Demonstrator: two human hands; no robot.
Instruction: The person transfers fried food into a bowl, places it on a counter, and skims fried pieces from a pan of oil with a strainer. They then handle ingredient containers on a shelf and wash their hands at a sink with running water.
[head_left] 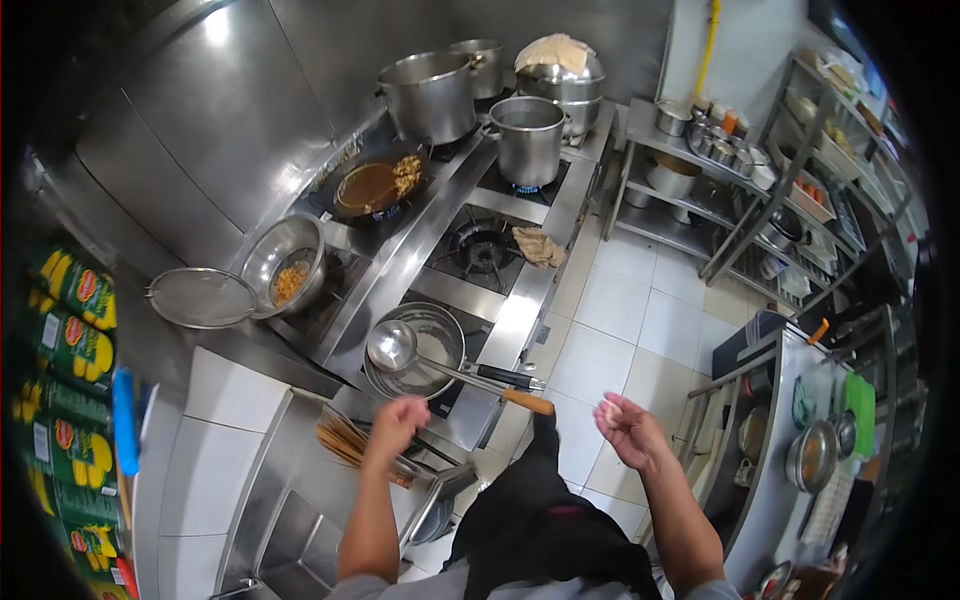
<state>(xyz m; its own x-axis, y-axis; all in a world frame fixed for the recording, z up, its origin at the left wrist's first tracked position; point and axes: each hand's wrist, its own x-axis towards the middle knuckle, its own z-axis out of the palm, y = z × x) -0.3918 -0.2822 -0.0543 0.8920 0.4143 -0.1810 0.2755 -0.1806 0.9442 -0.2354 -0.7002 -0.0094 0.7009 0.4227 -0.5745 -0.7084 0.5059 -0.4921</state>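
Hands apart from each other, both raised near the close end of the stove [523, 310]. Left hand [400, 418] has curled fingers, just off the stove's near edge; right hand [628, 432] is half-curled, palm up, past the right edge above the floor [640, 310]. Can't tell if either grips something small. Pot [440, 328] sits at the stove's near end, just beyond the left hand, well apart from the right. Ladle [391, 345] rests with its bowl over the pot; its wooden grip [527, 402] pokes over the right edge, between the hands. Black handle [510, 377] alongside, attachment unclear. Wooden sticks [343, 440] near the left hand; cloth [538, 247] farther up the stove's right edge.
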